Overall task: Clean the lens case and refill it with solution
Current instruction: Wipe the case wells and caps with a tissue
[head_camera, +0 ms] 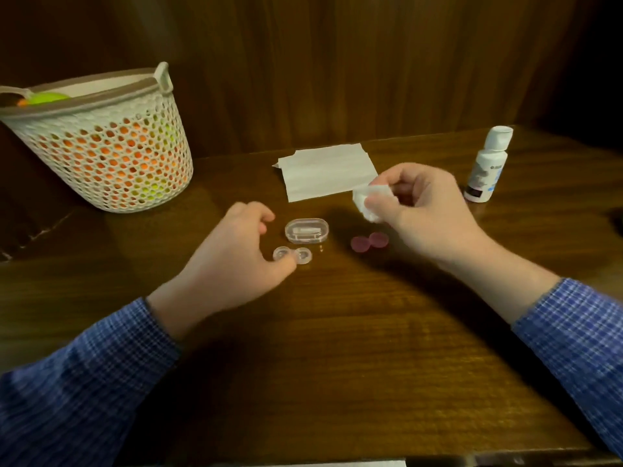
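The clear two-well lens case (292, 256) lies flat on the glossy wooden table (337, 348), and it is touched at its near edge by the thumb of the left hand (232, 254), whose other fingers are loosely curled above it without closing on it; this is judged to steady the light plastic piece. A crumpled wad of white tissue (369, 200) is pinched in the curled fingers of the right hand (421, 210), raised just right of the case, probably to wipe the wells dry. Two round pink caps (369, 242) are set aside near the case, leaving the wells open. A clear oval box (306, 230) sits just behind the case. A flat paper sheet (327, 171) lies farther back, and the white solution bottle (487, 165) stands upright, capped, well to the right, untouched. A perforated basket (108, 143) stands far left.
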The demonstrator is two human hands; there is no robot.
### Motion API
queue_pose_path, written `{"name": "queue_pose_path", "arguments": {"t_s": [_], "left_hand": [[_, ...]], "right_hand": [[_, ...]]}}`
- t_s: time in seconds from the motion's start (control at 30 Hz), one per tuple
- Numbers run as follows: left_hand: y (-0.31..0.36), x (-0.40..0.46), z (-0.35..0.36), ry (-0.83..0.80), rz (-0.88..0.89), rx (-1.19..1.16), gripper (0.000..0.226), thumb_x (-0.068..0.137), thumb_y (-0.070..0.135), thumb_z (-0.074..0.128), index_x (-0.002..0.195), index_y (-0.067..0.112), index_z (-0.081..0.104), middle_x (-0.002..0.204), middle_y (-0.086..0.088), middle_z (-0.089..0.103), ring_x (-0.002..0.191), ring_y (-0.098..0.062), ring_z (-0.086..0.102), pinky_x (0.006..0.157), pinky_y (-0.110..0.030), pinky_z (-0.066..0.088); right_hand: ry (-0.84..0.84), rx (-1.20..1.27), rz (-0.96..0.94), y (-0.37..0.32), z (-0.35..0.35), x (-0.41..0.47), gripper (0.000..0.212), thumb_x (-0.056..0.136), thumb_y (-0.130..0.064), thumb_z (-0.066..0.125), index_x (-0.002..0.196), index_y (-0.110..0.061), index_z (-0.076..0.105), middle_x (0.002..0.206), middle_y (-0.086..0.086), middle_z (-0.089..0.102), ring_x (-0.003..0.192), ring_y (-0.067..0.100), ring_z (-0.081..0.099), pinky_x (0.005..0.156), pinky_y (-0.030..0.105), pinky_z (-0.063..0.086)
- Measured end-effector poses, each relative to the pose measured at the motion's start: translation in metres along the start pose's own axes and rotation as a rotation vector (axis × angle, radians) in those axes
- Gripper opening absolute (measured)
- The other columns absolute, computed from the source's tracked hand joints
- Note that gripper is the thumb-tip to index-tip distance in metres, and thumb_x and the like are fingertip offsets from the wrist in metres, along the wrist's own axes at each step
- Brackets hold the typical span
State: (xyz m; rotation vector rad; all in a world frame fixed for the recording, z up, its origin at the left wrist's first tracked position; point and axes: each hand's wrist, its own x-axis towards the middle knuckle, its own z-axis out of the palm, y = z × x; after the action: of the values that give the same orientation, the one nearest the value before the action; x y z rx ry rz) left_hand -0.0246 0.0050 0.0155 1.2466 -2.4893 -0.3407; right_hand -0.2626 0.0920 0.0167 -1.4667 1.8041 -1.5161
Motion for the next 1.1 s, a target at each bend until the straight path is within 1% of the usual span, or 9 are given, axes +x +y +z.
{"name": "queue_pose_path", "arguments": {"t_s": [0.13, 0.3, 0.37, 0.47, 0.57, 0.77, 0.9, 0.97, 1.1], "left_hand": [[-0.012, 0.003, 0.013, -0.107, 0.029, -0.041, 0.063, 0.087, 0.048, 0.073, 0.142, 0.026, 0.051, 0.121, 0.014, 0.053, 0.074, -0.002, 0.053, 0.053, -0.011, 0.041], [-0.015, 0.003, 0.016, -0.117, 0.134, -0.176, 0.020, 0.091, 0.037, 0.072, 0.110, 0.036, 0.067, 0.101, 0.016, 0.058, 0.077, -0.003, 0.061, 0.059, -0.010, 0.049], [-0.018, 0.002, 0.017, -0.149, 0.180, -0.224, 0.022, 0.091, 0.033, 0.072, 0.112, 0.036, 0.068, 0.098, 0.016, 0.059, 0.080, 0.005, 0.058, 0.060, -0.006, 0.045], [-0.022, 0.003, 0.016, -0.196, 0.188, -0.319, 0.031, 0.090, 0.029, 0.075, 0.120, 0.029, 0.068, 0.090, 0.010, 0.065, 0.069, -0.006, 0.060, 0.053, -0.010, 0.046], [-0.025, 0.004, 0.015, -0.224, 0.189, -0.347, 0.034, 0.089, 0.028, 0.076, 0.122, 0.029, 0.067, 0.084, 0.007, 0.068, 0.059, -0.003, 0.057, 0.049, -0.012, 0.043], [-0.023, 0.009, 0.009, -0.295, 0.239, -0.308, 0.026, 0.090, 0.029, 0.076, 0.115, 0.028, 0.071, 0.089, 0.006, 0.061, 0.063, -0.004, 0.052, 0.052, -0.014, 0.043], [-0.020, 0.011, 0.007, -0.308, 0.247, -0.286, 0.022, 0.089, 0.028, 0.076, 0.111, 0.025, 0.072, 0.092, 0.004, 0.063, 0.076, -0.024, 0.062, 0.061, -0.036, 0.055], [-0.017, 0.009, 0.007, -0.297, 0.244, -0.286, 0.021, 0.088, 0.027, 0.077, 0.109, 0.027, 0.072, 0.093, 0.007, 0.064, 0.077, -0.023, 0.062, 0.063, -0.035, 0.057], [-0.014, 0.004, 0.010, -0.258, 0.184, -0.285, 0.026, 0.088, 0.027, 0.078, 0.113, 0.026, 0.072, 0.089, 0.010, 0.064, 0.066, -0.012, 0.059, 0.054, -0.015, 0.048]], "right_hand": [[-0.139, -0.246, -0.199, -0.003, 0.022, -0.015, 0.011, 0.095, -0.025, 0.070, 0.095, -0.036, 0.068, 0.089, -0.021, 0.068, 0.089, -0.003, 0.066, 0.072, 0.009, 0.053], [-0.166, -0.338, -0.239, -0.001, 0.033, -0.013, 0.016, 0.094, -0.021, 0.070, 0.101, -0.035, 0.068, 0.093, -0.026, 0.065, 0.098, -0.008, 0.059, 0.075, 0.001, 0.046], [-0.259, -0.387, -0.275, 0.000, 0.040, -0.011, 0.018, 0.094, -0.021, 0.070, 0.105, -0.034, 0.069, 0.096, -0.027, 0.065, 0.098, -0.007, 0.061, 0.074, 0.003, 0.048], [-0.393, -0.383, -0.346, -0.001, 0.044, -0.011, 0.021, 0.093, -0.018, 0.069, 0.111, -0.029, 0.071, 0.102, -0.022, 0.070, 0.098, -0.004, 0.064, 0.080, 0.008, 0.050], [-0.473, -0.335, -0.355, -0.003, 0.044, -0.012, 0.022, 0.094, -0.017, 0.068, 0.112, -0.028, 0.071, 0.102, -0.021, 0.071, 0.099, -0.001, 0.066, 0.086, 0.015, 0.052], [-0.545, -0.329, -0.291, -0.007, 0.047, -0.010, 0.019, 0.094, -0.017, 0.069, 0.105, -0.032, 0.073, 0.094, -0.015, 0.073, 0.089, 0.009, 0.068, 0.079, 0.027, 0.054], [-0.544, -0.358, -0.255, -0.009, 0.047, -0.009, 0.018, 0.092, -0.018, 0.071, 0.104, -0.032, 0.072, 0.093, -0.012, 0.074, 0.085, 0.010, 0.069, 0.076, 0.031, 0.056], [-0.536, -0.345, -0.218, -0.010, 0.044, -0.010, 0.019, 0.092, -0.017, 0.072, 0.103, -0.032, 0.071, 0.093, -0.012, 0.074, 0.086, 0.008, 0.069, 0.077, 0.025, 0.056], [-0.492, -0.316, -0.155, -0.013, 0.042, -0.013, 0.018, 0.089, -0.018, 0.076, 0.099, -0.032, 0.072, 0.093, -0.019, 0.071, 0.093, -0.006, 0.065, 0.077, 0.008, 0.052]]}}
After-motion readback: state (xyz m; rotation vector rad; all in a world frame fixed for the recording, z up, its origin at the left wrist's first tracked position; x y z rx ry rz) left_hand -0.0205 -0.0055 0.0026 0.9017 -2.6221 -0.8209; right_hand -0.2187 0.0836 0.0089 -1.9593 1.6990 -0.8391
